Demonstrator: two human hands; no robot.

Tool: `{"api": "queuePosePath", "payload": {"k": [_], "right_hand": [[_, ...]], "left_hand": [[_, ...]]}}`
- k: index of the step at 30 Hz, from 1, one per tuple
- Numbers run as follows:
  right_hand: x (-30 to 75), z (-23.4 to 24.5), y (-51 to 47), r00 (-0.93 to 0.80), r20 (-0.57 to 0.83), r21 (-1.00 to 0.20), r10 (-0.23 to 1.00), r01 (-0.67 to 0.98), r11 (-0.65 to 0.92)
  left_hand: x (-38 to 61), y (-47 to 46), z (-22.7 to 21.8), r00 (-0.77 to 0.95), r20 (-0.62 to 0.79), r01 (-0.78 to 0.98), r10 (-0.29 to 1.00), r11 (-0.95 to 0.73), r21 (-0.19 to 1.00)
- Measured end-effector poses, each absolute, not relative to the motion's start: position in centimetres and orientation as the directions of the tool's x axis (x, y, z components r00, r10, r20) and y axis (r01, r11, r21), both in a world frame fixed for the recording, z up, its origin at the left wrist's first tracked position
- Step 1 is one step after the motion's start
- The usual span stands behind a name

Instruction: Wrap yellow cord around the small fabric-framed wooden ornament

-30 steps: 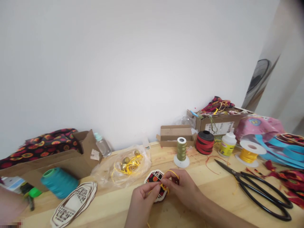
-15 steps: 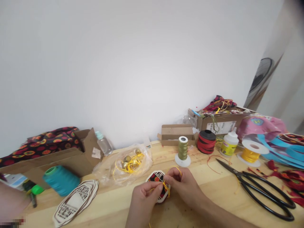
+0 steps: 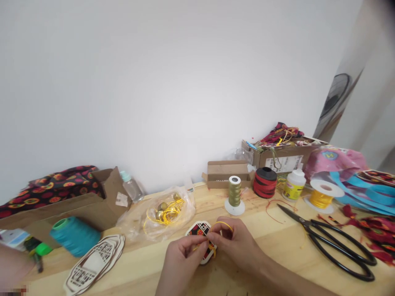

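An ornament with a pale cut-out wooden frame and dark patterned fabric [image 3: 200,229] lies on the table under my hands. My left hand [image 3: 184,251] is closed in a pinch on yellow cord at the ornament's middle. My right hand [image 3: 232,242] pinches the same yellow cord [image 3: 226,223], which loops up over its fingers. Both sets of fingertips nearly meet over the ornament, hiding part of it and where the cord crosses. Some yellow cord also hangs at the ornament's right edge.
Black-handled scissors [image 3: 331,242] lie at right, near a yellow cord spool [image 3: 321,200]. An olive thread spool [image 3: 235,196] stands beyond my hands. Left are a plastic bag with bells [image 3: 166,211], a teal thread cone [image 3: 75,235] and stacked wooden frames [image 3: 94,263]. Another person's arm [image 3: 14,263] shows far left.
My fingertips have drawn closer together over the ornament, and the cord loop above my right hand shows larger. The whole view has shifted slightly.
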State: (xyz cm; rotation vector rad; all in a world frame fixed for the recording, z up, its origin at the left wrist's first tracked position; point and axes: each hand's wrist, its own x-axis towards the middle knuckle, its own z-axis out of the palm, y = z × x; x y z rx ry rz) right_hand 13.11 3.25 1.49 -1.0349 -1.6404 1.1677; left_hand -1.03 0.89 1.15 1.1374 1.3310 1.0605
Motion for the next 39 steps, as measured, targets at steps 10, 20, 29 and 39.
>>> {"api": "queuePosePath", "payload": {"k": [10,20,29,39], "right_hand": [[13.3,0.6,3.5,-0.235,0.245,-0.901,0.941,0.303,0.311],[13.8,1.5,3.5,-0.237,0.269,-0.928,0.934,0.196,0.317],[13.9,1.8,3.6,-0.176,0.283,-0.937,0.943,0.158,0.311],[14.0,1.7,3.6,-0.187,0.375,-0.885,0.908,0.22,0.41]], "left_hand": [[-0.7,0.8,0.8,0.034,-0.146,0.168,0.989,0.138,0.976],[-1.3,1.0,1.5,0.112,-0.335,-0.183,0.935,0.351,0.918],[-1.1,0.4,2.5,0.039,-0.328,-0.208,0.944,0.329,0.921],[-1.2,0.8,1.8,0.115,-0.316,-0.183,0.942,0.333,0.925]]}}
